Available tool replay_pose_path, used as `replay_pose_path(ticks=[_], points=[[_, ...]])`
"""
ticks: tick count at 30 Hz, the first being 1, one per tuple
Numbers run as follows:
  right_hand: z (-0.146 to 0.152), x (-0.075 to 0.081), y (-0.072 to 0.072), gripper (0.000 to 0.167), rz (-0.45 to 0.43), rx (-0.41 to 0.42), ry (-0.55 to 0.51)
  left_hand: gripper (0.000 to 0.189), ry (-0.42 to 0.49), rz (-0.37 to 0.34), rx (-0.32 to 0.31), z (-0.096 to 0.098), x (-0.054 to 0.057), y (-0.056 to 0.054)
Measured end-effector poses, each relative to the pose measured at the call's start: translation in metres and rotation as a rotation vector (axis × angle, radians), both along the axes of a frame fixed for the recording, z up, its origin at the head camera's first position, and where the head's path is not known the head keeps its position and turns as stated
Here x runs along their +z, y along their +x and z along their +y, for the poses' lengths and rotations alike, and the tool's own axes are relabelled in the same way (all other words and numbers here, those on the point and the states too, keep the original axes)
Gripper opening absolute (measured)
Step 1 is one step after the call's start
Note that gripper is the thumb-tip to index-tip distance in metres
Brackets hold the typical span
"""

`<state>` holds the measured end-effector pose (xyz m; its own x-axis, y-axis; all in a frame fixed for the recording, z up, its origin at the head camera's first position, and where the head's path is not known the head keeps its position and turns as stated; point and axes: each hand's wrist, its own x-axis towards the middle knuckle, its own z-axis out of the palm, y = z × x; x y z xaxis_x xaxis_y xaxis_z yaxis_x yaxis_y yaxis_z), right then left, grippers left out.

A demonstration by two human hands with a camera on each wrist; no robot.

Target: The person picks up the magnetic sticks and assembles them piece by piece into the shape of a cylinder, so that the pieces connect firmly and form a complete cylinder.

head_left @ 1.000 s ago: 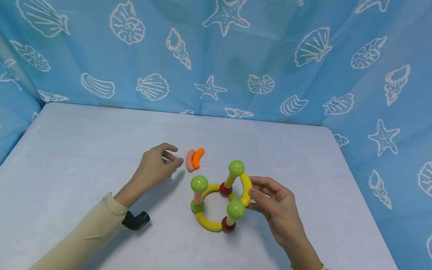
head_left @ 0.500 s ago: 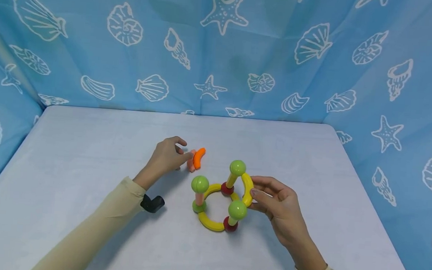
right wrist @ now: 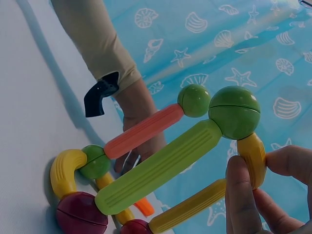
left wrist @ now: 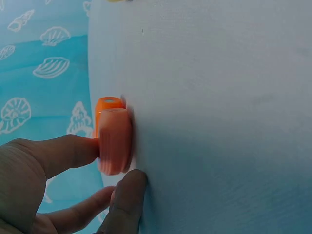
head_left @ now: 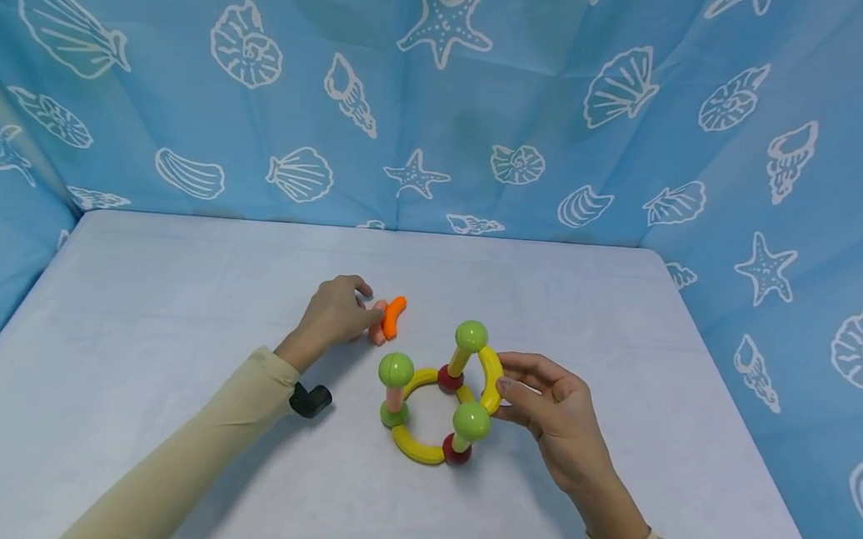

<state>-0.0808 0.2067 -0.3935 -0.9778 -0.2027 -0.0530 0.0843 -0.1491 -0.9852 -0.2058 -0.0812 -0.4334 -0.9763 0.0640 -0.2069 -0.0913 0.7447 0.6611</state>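
My left hand (head_left: 334,311) reaches to two short curved rods at the back middle of the table. Its thumb touches the pink curved rod (left wrist: 114,141); another fingertip lies low beside that rod's end, with no firm grip showing. Against the pink one lies an orange curved rod (head_left: 394,317). With thumb and fingers, my right hand (head_left: 552,416) pinches a yellow curved rod (right wrist: 253,158) at the top of a ball-and-rod toy frame. The frame's ring of yellow curved rods (head_left: 419,448) lies on the table. Upright rods carry green balls (head_left: 472,421); red balls (head_left: 456,449) sit below.
A white-covered table (head_left: 212,288) spreads under everything. Blue curtains (head_left: 443,103) printed with shells and starfish hang behind and at the sides. Each wrist wears a dark camera mount (head_left: 309,400).
My left hand has moved right and slightly back until its thumb touches the pink curved rod. My right hand keeps its pinch on the yellow curved rod, and the frame stays put.
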Motion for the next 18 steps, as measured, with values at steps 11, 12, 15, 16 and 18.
replay_pose_path(ticks=[11,12,15,16,18], points=[[-0.0010,0.0026,-0.0015,0.030,-0.003,-0.004,0.039,0.028,-0.009,-0.034,-0.005,0.0006,0.0051,0.0033],[-0.0012,0.0025,-0.0015,0.030,-0.006,-0.002,0.039,0.027,-0.006,-0.035,0.000,-0.0003,0.0049,0.0040],[-0.0022,0.0016,-0.0014,0.031,-0.016,0.002,0.037,0.025,0.010,-0.035,0.012,-0.0039,0.0036,0.0063],[-0.0019,0.0024,-0.0012,0.031,-0.017,0.002,0.036,0.025,0.018,-0.035,0.012,-0.0047,0.0036,0.0069],[-0.0014,0.0038,-0.0007,0.031,-0.021,0.002,0.035,0.025,0.032,-0.024,0.007,-0.0062,0.0033,0.0080]])
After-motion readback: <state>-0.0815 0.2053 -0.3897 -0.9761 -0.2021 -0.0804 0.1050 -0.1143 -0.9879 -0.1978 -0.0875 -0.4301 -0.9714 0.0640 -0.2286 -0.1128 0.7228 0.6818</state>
